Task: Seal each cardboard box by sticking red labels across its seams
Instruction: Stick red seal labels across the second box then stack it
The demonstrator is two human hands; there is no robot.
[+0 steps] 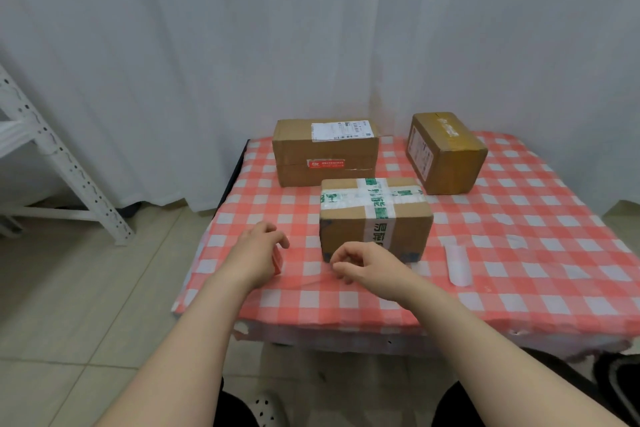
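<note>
Our left hand [258, 252], left of the green-taped box [343, 229], grips red labels [277, 262]. Our right hand [369, 267], just in front of that box: fingers curled, contents we cannot tell. Behind it, a rear box [294, 149] bears one stuck label [327, 163].

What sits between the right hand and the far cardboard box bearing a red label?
A smaller cardboard box crossed with green-and-white tape, seen in the head view.
</note>
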